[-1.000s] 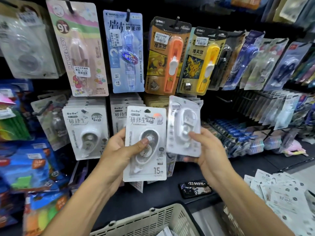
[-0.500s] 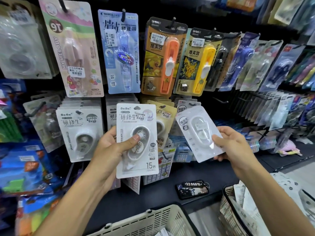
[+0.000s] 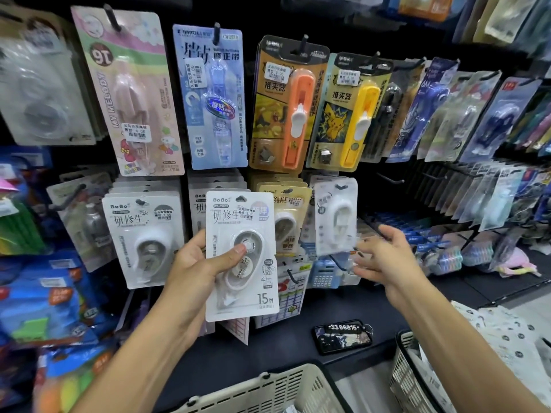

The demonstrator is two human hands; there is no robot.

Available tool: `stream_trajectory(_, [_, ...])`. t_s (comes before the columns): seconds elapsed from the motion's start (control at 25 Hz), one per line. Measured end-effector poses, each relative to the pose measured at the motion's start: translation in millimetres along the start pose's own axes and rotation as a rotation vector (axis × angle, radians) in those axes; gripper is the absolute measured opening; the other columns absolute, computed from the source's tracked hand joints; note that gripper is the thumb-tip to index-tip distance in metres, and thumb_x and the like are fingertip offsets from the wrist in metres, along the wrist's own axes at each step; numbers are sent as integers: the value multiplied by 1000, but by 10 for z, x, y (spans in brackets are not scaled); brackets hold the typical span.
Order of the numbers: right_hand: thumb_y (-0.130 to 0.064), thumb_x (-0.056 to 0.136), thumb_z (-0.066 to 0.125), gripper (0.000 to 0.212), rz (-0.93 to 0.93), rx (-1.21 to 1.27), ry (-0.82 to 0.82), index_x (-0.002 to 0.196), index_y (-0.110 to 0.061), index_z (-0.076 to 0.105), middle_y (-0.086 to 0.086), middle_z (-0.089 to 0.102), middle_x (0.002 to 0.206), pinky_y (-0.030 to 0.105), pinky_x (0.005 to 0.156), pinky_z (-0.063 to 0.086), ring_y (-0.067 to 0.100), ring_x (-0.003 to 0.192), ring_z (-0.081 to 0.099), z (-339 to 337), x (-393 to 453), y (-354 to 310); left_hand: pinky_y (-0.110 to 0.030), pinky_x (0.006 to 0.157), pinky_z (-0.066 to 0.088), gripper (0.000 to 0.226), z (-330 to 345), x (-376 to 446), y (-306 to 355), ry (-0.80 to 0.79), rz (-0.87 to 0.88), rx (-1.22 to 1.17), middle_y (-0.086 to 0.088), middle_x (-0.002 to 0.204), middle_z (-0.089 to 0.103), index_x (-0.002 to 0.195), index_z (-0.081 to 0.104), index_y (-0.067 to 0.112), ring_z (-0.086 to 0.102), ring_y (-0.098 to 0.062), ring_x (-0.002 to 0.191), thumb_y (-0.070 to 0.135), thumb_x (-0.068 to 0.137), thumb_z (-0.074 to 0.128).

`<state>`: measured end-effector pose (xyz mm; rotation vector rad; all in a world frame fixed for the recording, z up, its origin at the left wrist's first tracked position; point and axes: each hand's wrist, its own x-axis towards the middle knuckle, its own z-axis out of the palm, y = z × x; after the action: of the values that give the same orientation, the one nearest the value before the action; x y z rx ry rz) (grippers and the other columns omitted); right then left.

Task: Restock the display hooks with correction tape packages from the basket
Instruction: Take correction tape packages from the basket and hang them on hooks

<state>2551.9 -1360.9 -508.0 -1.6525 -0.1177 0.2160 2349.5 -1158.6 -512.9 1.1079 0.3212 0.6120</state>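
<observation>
Hanging blister packs [image 3: 143, 234] crowd the pegboard edge to edge; bare hooks [image 3: 390, 178] right of the white pack [image 3: 335, 216] leave a dark gap (reachable from the front); a keychain tag [image 3: 343, 335] lies on the ledge [image 3: 268, 350].

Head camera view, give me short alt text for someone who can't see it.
A person's left hand holds a white BoBo correction tape package up before a wall of hanging stationery, while the right hand, blurred, reaches toward a pale package on a hook. Two mesh baskets sit below.
</observation>
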Motion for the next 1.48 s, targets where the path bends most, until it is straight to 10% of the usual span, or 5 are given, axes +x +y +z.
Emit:
stream_trajectory(0.24, [-40,78,80,58,-260,25,-616,126,-44,48,-3,74,118,30,80,60,16,103,73,639,-830,123,-29,69,62,47,171,-69,-42,-34,17,-7,-5,110,79,121,67,17,77,-21,95,13,75,74])
stream_trajectory(0.76, [-23,90,72,43,-309,74,-455,118,-54,58,-31,59,127,26,102,46,-15,118,51,1312,-992,169,-17,63,56,46,-307,-167,146,277,176,499,-3,101,71,118,61,35,67,-17,83,2,88,73])
stream_trajectory(0.92, [-29,95,66,50,-315,-234,-465,137,-48,48,-20,51,143,37,109,44,3,134,46,1323,-911,170,-33,101,47,48,-296,-197,52,358,435,1142,3,131,59,134,59,23,55,-15,115,15,88,70])
stream_trajectory(1.28, [-9,89,52,73,-1057,-1089,-643,158,-24,29,-4,5,170,47,118,30,27,149,28,1355,-674,61,-37,129,3,85,-290,-102,-333,89,326,1638,-5,172,4,163,8,13,2,-22,159,22,92,54])
stream_trajectory(1.48, [-11,95,39,61,-755,-622,119,156,-12,33,4,24,166,48,120,26,25,151,25,845,-362,352,-40,126,5,86,-307,-80,-375,84,488,1692,-3,169,7,161,16,13,0,-17,155,24,91,64])
